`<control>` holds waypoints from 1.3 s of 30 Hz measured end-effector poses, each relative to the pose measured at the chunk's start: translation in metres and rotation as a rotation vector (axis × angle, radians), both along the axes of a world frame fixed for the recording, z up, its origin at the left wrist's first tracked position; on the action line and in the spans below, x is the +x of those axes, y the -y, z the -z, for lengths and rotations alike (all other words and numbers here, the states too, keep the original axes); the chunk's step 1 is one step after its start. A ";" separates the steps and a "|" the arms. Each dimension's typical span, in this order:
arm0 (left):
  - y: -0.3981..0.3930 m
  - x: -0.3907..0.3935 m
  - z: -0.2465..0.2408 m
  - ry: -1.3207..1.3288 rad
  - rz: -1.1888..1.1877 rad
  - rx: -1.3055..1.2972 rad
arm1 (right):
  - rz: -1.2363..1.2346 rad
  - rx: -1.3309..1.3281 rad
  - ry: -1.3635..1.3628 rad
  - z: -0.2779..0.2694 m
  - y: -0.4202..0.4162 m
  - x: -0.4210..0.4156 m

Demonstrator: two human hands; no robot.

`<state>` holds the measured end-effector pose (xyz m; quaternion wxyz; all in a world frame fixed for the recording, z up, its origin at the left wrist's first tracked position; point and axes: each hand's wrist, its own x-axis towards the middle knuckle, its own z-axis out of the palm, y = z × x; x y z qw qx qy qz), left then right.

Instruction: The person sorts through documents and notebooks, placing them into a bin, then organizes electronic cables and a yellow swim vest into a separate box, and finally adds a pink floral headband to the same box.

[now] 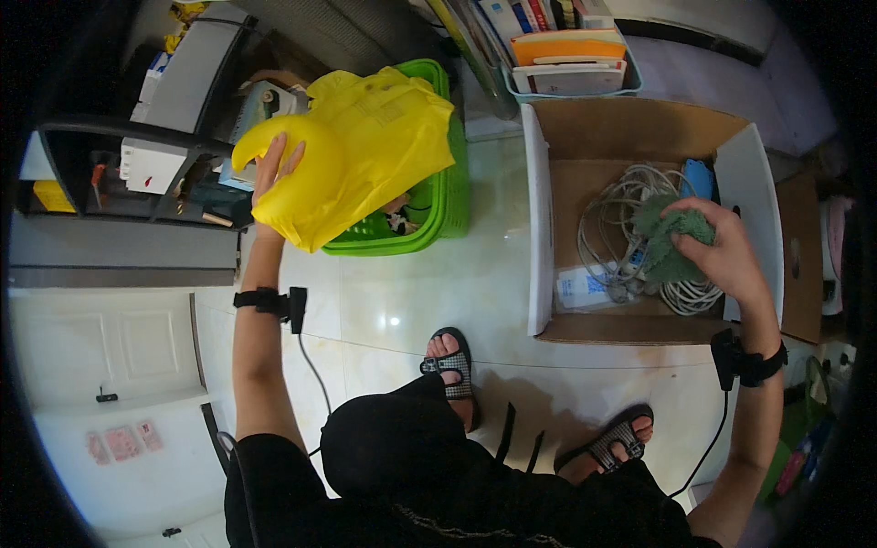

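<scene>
My left hand (273,171) is at the left side of a yellow plastic bag (384,130), its fingers pressed against the bag's bulging end. The bag lies over a green plastic basket (452,205), where a few small things show beneath it. On the right, my right hand (726,250) grips a crumpled green cloth (675,236) inside an open cardboard box (630,332). Below and beside the cloth are coiled pale cables (599,222), a blue object (697,179) and a white packet with a printed label (582,288).
A bin of books and folders (569,51) stands behind the box. At the left is a dark shelf (137,133) holding boxes and small items. Another cardboard box (798,260) is at the right. My sandaled feet (449,363) are on the tiled floor.
</scene>
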<state>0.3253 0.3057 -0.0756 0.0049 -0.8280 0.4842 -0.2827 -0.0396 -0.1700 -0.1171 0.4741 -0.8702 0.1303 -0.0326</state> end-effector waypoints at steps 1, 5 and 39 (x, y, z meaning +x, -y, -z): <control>-0.002 -0.005 0.008 -0.093 0.013 0.018 | -0.011 -0.028 -0.007 0.000 0.000 -0.006; -0.023 -0.020 0.007 -0.126 -0.112 0.392 | 0.039 -0.034 -0.159 -0.005 0.011 0.001; 0.433 -0.217 0.175 -1.073 0.014 0.390 | 0.168 -0.103 -1.046 0.141 0.098 -0.222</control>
